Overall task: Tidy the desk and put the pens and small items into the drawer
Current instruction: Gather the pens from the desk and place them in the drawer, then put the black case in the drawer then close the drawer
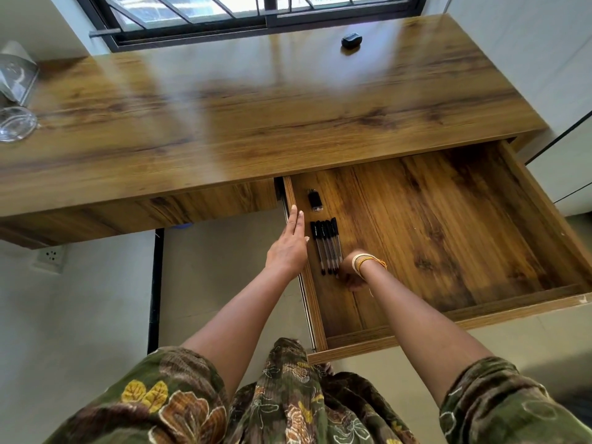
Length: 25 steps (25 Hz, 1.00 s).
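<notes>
Six or so black-capped pens (326,245) lie side by side on the floor of the open drawer (448,225), near its left wall, probably squared together so they stay tidy. Your left hand (290,246) is flat, fingers straight and together, along that left wall, holding nothing, seemingly a stop for the row. Your right hand (350,277) curls at the pens' near ends; whether it pinches one you cannot tell. One small glossy black item (315,200) sits just beyond the pens. Another dark rounded object (351,40) remains on the glossy wood-grain desk (224,123), well apart.
</notes>
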{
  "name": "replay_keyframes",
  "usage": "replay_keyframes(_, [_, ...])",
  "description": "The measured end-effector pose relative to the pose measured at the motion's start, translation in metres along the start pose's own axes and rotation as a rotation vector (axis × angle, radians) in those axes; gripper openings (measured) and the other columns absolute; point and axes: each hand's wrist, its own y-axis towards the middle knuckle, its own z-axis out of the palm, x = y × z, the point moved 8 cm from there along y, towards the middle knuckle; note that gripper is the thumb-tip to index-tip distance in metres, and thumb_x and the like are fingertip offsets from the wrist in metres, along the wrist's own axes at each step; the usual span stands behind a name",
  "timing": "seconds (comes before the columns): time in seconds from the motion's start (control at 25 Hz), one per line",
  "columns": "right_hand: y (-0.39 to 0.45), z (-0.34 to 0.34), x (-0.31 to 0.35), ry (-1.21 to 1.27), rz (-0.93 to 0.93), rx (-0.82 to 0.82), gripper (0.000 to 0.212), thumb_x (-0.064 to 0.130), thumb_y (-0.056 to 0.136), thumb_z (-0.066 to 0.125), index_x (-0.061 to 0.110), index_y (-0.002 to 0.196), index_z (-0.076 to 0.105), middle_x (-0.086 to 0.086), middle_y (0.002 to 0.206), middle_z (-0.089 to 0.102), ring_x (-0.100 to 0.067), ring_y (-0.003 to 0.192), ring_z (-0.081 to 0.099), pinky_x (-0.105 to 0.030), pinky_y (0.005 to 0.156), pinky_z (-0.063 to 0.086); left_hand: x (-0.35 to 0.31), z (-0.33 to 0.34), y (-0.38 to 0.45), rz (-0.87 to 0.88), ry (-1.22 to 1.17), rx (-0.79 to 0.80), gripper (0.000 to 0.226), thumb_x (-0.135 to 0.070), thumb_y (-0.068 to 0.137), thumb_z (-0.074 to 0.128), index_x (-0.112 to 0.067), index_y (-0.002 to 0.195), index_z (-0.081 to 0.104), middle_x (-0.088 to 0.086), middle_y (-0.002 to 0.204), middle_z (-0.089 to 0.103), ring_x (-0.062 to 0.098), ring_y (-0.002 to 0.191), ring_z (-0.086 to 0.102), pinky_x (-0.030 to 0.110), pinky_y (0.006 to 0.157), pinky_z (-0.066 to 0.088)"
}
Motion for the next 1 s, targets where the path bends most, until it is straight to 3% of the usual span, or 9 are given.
replay_keyframes(0.08, [-0.004, -0.002, 0.0, -0.038, -0.01, 0.025, 0.014, 0.005, 0.091, 0.055, 0.002, 0.078, 0.059, -0.012, 0.072, 0.063, -0.022, 0.058, 0.062, -0.029, 0.046, 0.049, 0.0, -0.001, -0.002, -0.006, -0.002, 0.008, 0.059, -0.029, 0.105, 0.025, -0.02, 0.154, -0.008, -0.011, 0.157, -0.028, 0.019, 0.138, 0.038, 0.032, 0.082, 0.054])
replay_keyframes(0.16, [-0.006, -0.01, 0.001, -0.002, -0.036, -0.034, 0.007, 0.005, 0.09, 0.055, 0.001, 0.089, 0.061, -0.013, 0.078, 0.066, -0.023, 0.063, 0.064, -0.031, 0.053, 0.052, -0.001, -0.004, -0.003, -0.01, 0.019, 0.021, 0.059, -0.029, 0.105, 0.024, -0.02, 0.154, -0.007, -0.01, 0.158, -0.027, 0.021, 0.142, 0.032, 0.036, 0.092, 0.051])
replay_keyframes(0.28, [-0.014, -0.031, 0.012, 0.025, -0.148, -0.259, 0.022, 0.011, 0.085, 0.06, 0.005, 0.107, 0.056, -0.011, 0.096, 0.061, -0.029, 0.089, 0.063, -0.036, 0.078, 0.055, 0.002, -0.003, -0.004, -0.001, 0.087, 0.046, 0.059, -0.033, 0.105, 0.023, -0.021, 0.154, -0.007, -0.008, 0.159, -0.022, 0.021, 0.15, 0.004, 0.048, 0.118, 0.021])
replay_keyframes(0.36, [-0.022, -0.04, 0.024, 0.022, -0.214, -0.345, 0.027, 0.015, 0.086, 0.062, 0.004, 0.11, 0.056, -0.01, 0.093, 0.057, -0.027, 0.087, 0.059, -0.034, 0.075, 0.053, 0.003, -0.004, -0.003, 0.007, 0.124, 0.053, 0.058, -0.034, 0.105, 0.022, -0.022, 0.154, -0.006, -0.007, 0.16, -0.02, 0.02, 0.15, -0.006, 0.053, 0.12, 0.008])
replay_keyframes(0.48, [-0.033, -0.047, 0.044, 0.029, -0.288, -0.408, 0.028, 0.018, 0.085, 0.064, 0.005, 0.109, 0.057, -0.009, 0.093, 0.057, -0.025, 0.082, 0.056, -0.032, 0.068, 0.047, 0.003, -0.007, -0.001, 0.034, 0.151, 0.034, 0.057, -0.034, 0.105, 0.024, -0.021, 0.155, -0.001, -0.005, 0.162, -0.013, 0.02, 0.15, -0.008, 0.058, 0.118, 0.001])
replay_keyframes(0.64, [-0.043, -0.052, 0.077, 0.074, -0.418, -0.467, 0.021, 0.016, 0.081, 0.065, 0.006, 0.099, 0.065, -0.009, 0.097, 0.067, -0.023, 0.084, 0.062, -0.03, 0.07, 0.05, 0.011, -0.037, 0.002, 0.088, 0.154, -0.141, 0.056, -0.024, 0.103, 0.034, -0.019, 0.154, 0.012, 0.001, 0.163, 0.009, 0.019, 0.15, 0.0, 0.06, 0.116, 0.001])
replay_keyframes(0.84, [-0.059, -0.049, 0.143, 0.172, -0.597, -0.55, 0.009, 0.014, 0.081, 0.063, 0.011, 0.088, 0.069, -0.005, 0.093, 0.068, -0.019, 0.086, 0.061, -0.027, 0.074, 0.049, 0.047, -0.093, 0.027, 0.072, 0.157, -0.276, 0.057, -0.025, 0.1, 0.041, -0.016, 0.153, 0.02, 0.003, 0.162, 0.013, 0.019, 0.15, 0.002, 0.058, 0.116, 0.002])
replay_keyframes(1.0, [-0.066, -0.04, 0.202, 0.26, -0.611, -0.656, 0.011, 0.014, 0.077, 0.059, 0.012, 0.081, 0.07, -0.003, 0.082, 0.069, -0.02, 0.079, 0.061, -0.024, 0.069, 0.043, 0.092, -0.139, 0.059, 0.064, 0.186, -0.286, 0.055, -0.026, 0.1, 0.04, -0.016, 0.151, 0.024, 0.004, 0.162, 0.015, 0.018, 0.15, 0.005, 0.057, 0.116, 0.002])
